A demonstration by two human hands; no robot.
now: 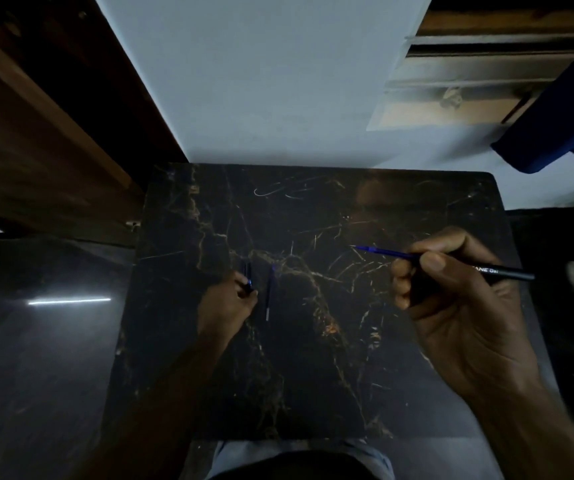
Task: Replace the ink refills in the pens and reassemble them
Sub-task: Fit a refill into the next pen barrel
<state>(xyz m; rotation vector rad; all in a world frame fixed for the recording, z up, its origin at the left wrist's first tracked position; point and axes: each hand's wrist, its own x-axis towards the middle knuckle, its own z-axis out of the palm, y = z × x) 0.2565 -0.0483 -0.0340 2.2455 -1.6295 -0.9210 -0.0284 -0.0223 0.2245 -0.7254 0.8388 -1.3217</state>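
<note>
My right hand grips a black pen barrel with a blue refill sticking out of its left end, tip pointing left above the table. My left hand rests on the dark marble table and pinches a small dark pen part. Just right of that hand a loose blue refill lies on the table, running toward and away from me.
The table is small, with a white wall behind it. A wooden door frame stands at the left, dark glossy floor below it. Blue cloth hangs at the upper right. My lap is at the table's near edge.
</note>
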